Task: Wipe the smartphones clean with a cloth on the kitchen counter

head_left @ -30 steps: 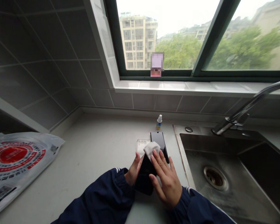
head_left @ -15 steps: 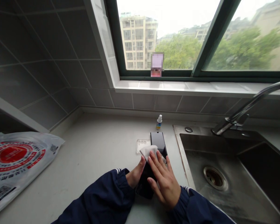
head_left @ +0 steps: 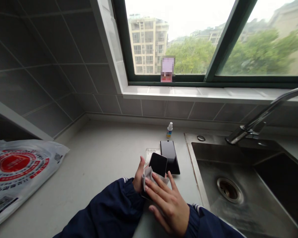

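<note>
My left hand (head_left: 139,177) holds a black smartphone (head_left: 158,164) tilted up off the counter, its dark upper end showing. A white wipe (head_left: 148,176) is wrapped around the phone's lower part. My right hand (head_left: 167,206) presses the wipe against the phone, fingers spread over it, and hides the phone's lower end. Just beyond my hands, a second black smartphone (head_left: 170,157) lies flat on the grey countertop (head_left: 109,148), its long edge almost touching the held phone. A small clear card or package (head_left: 150,153) lies beside it, partly hidden.
A small dropper bottle (head_left: 169,130) stands near the tiled wall. To the right is a stainless steel sink (head_left: 228,190) with a curved faucet (head_left: 263,115) above. A white-and-red printed plastic bag (head_left: 17,172) lies at the left, beneath a window sill (head_left: 188,92).
The held phone has tilted up and its upper end now shows. The wipe has moved from the top of the phone down to its lower part, and my right hand has moved down with it.
</note>
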### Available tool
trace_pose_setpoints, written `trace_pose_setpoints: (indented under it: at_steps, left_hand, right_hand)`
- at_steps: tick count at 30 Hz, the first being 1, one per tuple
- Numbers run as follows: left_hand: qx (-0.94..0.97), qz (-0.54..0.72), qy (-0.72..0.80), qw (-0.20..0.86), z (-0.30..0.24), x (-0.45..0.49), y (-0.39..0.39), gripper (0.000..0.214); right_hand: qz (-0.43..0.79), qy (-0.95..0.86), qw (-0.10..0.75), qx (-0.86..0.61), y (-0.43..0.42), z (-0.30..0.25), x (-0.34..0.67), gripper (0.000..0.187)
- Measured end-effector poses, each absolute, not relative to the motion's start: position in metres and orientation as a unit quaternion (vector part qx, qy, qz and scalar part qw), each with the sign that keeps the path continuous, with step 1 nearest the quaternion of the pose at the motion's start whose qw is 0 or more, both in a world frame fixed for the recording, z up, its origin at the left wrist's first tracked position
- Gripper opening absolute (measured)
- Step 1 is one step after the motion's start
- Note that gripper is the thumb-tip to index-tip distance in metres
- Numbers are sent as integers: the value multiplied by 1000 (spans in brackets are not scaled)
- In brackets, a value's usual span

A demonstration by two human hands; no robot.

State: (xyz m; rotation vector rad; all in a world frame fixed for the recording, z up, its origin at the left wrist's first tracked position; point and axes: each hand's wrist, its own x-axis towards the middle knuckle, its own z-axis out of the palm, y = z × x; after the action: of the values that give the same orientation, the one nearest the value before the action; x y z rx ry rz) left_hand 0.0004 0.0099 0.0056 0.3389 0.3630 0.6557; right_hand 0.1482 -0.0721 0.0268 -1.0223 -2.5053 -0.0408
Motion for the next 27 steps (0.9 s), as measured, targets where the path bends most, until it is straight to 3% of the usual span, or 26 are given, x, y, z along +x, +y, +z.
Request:
trace_pose_setpoints:
  at_steps: [12,22,27]
  left_hand:
    - [163,339,198,905,16,-3,17,96]
    - [163,336,188,909,19,-2,16,99]
    - [152,338,175,912,14,-3,18,97]
  right_hand:
    - [-33,-885,325,-332,-69,16,150,23]
    - [-15,-860,358,-364,-71,15,152,20]
    - [-28,-879,307,-363,-70,15,151,35]
